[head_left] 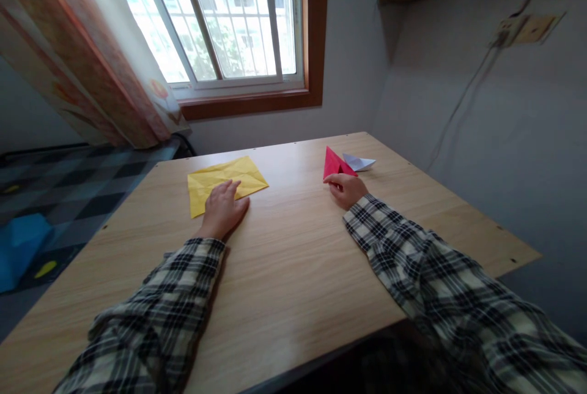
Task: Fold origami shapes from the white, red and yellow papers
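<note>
My left hand [223, 209] rests over the near edge of a creased sheet of yellow paper [243, 172], its fingers apart and nothing gripped. The yellow sheet lies unfolded on the left part of the table. On the right, my right hand [345, 189] pinches the near side of a red folded paper piece [335, 164], which stands up in a triangular shape. Just behind and to the right of the red piece is a small white folded paper boat [360, 163]. My right fingers partly cover the base of the red piece.
Both forearms lie over a light wooden table [284, 296]. Blue paper [22, 247] sits on a checked cloth [82, 192] to the left, lower or beyond the table edge. A window [220, 21] and curtain [92, 45] are ahead; a cable [463, 100] hangs along the right wall.
</note>
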The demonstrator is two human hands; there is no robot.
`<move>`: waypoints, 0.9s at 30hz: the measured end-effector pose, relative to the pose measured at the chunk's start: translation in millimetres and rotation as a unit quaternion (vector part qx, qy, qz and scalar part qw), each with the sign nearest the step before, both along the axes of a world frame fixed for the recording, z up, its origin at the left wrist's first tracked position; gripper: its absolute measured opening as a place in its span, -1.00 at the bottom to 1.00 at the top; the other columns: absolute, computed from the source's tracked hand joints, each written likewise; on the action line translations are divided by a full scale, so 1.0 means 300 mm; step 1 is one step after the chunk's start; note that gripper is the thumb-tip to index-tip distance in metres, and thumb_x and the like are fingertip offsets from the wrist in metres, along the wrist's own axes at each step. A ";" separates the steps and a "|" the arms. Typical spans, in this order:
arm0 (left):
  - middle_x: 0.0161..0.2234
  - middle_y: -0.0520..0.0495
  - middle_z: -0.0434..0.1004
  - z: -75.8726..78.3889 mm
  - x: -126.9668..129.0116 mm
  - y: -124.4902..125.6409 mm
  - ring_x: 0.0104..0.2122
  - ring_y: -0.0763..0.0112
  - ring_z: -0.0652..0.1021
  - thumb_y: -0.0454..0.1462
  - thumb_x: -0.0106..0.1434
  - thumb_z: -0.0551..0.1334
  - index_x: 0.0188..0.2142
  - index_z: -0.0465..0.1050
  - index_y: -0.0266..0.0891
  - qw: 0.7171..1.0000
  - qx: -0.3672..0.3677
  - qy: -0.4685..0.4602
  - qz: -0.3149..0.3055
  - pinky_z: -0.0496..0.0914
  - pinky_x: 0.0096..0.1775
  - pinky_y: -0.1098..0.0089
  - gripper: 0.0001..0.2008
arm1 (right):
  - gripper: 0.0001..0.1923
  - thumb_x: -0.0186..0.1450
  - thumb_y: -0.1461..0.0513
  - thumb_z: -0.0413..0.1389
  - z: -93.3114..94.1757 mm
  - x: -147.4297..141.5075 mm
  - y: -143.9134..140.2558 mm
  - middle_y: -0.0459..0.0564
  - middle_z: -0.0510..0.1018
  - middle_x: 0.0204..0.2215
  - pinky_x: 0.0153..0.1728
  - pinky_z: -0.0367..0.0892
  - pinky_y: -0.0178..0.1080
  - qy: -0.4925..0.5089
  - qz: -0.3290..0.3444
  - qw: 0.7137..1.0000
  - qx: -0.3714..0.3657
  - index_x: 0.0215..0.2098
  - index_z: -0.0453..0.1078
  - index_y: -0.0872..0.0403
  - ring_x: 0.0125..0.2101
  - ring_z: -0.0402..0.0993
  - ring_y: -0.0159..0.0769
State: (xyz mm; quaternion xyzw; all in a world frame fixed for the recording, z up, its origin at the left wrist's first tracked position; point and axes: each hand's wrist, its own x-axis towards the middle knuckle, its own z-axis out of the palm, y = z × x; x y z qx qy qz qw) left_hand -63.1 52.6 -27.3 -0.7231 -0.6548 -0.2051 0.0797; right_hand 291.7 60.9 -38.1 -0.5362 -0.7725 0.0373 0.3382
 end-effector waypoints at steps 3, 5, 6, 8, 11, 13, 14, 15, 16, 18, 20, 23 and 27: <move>0.27 -0.39 0.34 0.014 -0.019 0.003 0.26 -0.09 0.34 0.09 0.29 0.16 0.24 0.34 -0.36 0.998 -0.051 0.007 0.034 0.22 0.24 0.00 -0.30 | -0.71 0.30 0.31 0.07 0.002 -0.012 -0.022 0.01 0.69 -0.24 -0.23 0.39 -0.23 0.008 0.018 1.000 0.002 -0.12 0.60 0.04 -0.33 0.56 -0.25; 0.22 -0.38 0.42 0.030 -0.016 -0.004 0.20 -0.11 0.41 0.15 0.29 0.13 0.22 0.37 -0.35 0.997 -0.071 0.015 0.035 0.29 0.18 0.01 -0.27 | -0.71 0.28 0.31 0.07 0.002 -0.023 -0.031 0.00 0.68 -0.27 -0.24 0.37 -0.24 0.010 0.025 1.000 0.006 -0.14 0.60 0.04 -0.35 0.55 -0.25; 0.18 -0.37 0.46 0.039 -0.011 -0.009 0.16 -0.11 0.46 0.16 0.30 0.12 0.21 0.39 -0.34 0.996 -0.074 0.019 0.036 0.33 0.14 0.02 -0.28 | -0.71 0.28 0.31 0.07 0.002 -0.029 -0.034 0.00 0.68 -0.28 -0.26 0.36 -0.25 0.010 0.028 1.000 0.009 -0.14 0.61 0.04 -0.35 0.54 -0.26; 0.11 -0.35 0.54 0.053 -0.003 -0.021 0.07 -0.11 0.53 0.17 0.29 0.13 0.19 0.43 -0.28 0.996 -0.070 0.025 0.038 0.39 0.04 0.04 -0.31 | -0.72 0.27 0.30 0.08 0.000 -0.038 -0.038 -0.01 0.67 -0.32 -0.27 0.35 -0.25 0.006 0.035 0.999 0.014 -0.16 0.61 0.04 -0.37 0.52 -0.26; 0.05 -0.27 0.59 0.061 0.007 -0.036 0.02 -0.05 0.56 0.11 0.32 0.16 0.12 0.51 -0.20 0.998 -0.054 0.024 0.015 0.43 -0.04 0.10 -0.43 | -0.72 0.26 0.30 0.08 -0.002 -0.044 -0.041 -0.01 0.66 -0.35 -0.29 0.33 -0.25 0.009 0.039 0.999 0.020 -0.17 0.62 0.03 -0.39 0.50 -0.25; 0.04 -0.21 0.61 0.060 0.011 -0.042 0.01 0.00 0.57 0.06 0.33 0.17 0.05 0.56 -0.16 0.999 -0.044 0.020 -0.016 0.43 -0.05 0.13 -0.52 | -0.72 0.26 0.29 0.08 -0.003 -0.044 -0.043 -0.01 0.66 -0.34 -0.30 0.32 -0.25 0.013 0.040 0.999 0.021 -0.17 0.62 0.03 -0.39 0.50 -0.25; 0.02 -0.19 0.63 0.059 0.015 -0.044 -0.01 0.01 0.58 0.04 0.34 0.17 0.02 0.57 -0.15 0.999 -0.040 0.019 -0.029 0.43 -0.06 0.14 -0.55 | -0.72 0.26 0.29 0.08 -0.002 -0.043 -0.044 -0.01 0.66 -0.34 -0.29 0.32 -0.25 0.014 0.040 0.999 0.021 -0.18 0.62 0.03 -0.39 0.50 -0.25; -0.01 -0.18 0.64 0.058 0.020 -0.046 -0.03 0.02 0.59 0.03 0.34 0.17 0.00 0.59 -0.14 0.998 -0.038 0.019 -0.040 0.43 -0.07 0.14 -0.57 | -0.72 0.26 0.29 0.08 -0.001 -0.042 -0.045 -0.01 0.66 -0.34 -0.29 0.33 -0.25 0.014 0.041 0.999 0.020 -0.18 0.62 0.03 -0.38 0.50 -0.25; -0.04 -0.18 0.65 0.058 0.026 -0.049 -0.06 0.03 0.60 0.02 0.34 0.17 -0.02 0.60 -0.14 0.998 -0.036 0.021 -0.047 0.43 -0.09 0.13 -0.59 | -0.72 0.26 0.30 0.07 0.000 -0.042 -0.046 -0.01 0.66 -0.34 -0.29 0.33 -0.25 0.013 0.040 0.999 0.019 -0.18 0.62 0.03 -0.38 0.50 -0.26; -0.11 -0.17 0.67 0.060 0.043 -0.058 -0.12 0.03 0.61 0.01 0.34 0.16 -0.08 0.63 -0.12 0.997 -0.031 0.031 -0.056 0.43 -0.13 0.13 -0.62 | -0.71 0.26 0.30 0.07 0.001 -0.041 -0.048 -0.02 0.66 -0.35 -0.29 0.33 -0.25 0.013 0.039 0.999 0.017 -0.17 0.62 0.02 -0.39 0.50 -0.26; -0.19 -0.15 0.69 0.064 0.063 -0.071 -0.19 0.04 0.62 -0.01 0.35 0.15 -0.18 0.65 -0.09 0.997 -0.025 0.046 -0.062 0.42 -0.19 0.15 -0.65 | -0.72 0.27 0.29 0.08 0.003 -0.042 -0.050 -0.02 0.66 -0.35 -0.29 0.32 -0.25 0.011 0.038 0.999 0.015 -0.17 0.62 0.02 -0.39 0.49 -0.26; -0.30 -0.12 0.68 0.070 0.092 -0.093 -0.25 0.09 0.62 -0.03 0.37 0.13 -0.29 0.66 -0.07 0.997 -0.007 0.058 -0.058 0.40 -0.24 0.19 -0.66 | -0.71 0.29 0.29 0.07 0.005 -0.046 -0.056 -0.02 0.66 -0.35 -0.31 0.31 -0.26 0.004 0.042 0.999 0.005 -0.13 0.61 0.02 -0.40 0.49 -0.28; -0.32 -0.14 0.67 0.073 0.122 -0.117 -0.28 0.10 0.63 -0.03 0.38 0.13 -0.31 0.66 -0.10 0.996 0.021 0.040 -0.072 0.39 -0.26 0.20 -0.63 | -0.65 0.32 0.27 0.08 0.007 -0.055 -0.069 -0.07 0.64 -0.39 -0.37 0.29 -0.29 -0.007 0.052 0.998 -0.030 0.02 0.56 -0.01 -0.46 0.44 -0.33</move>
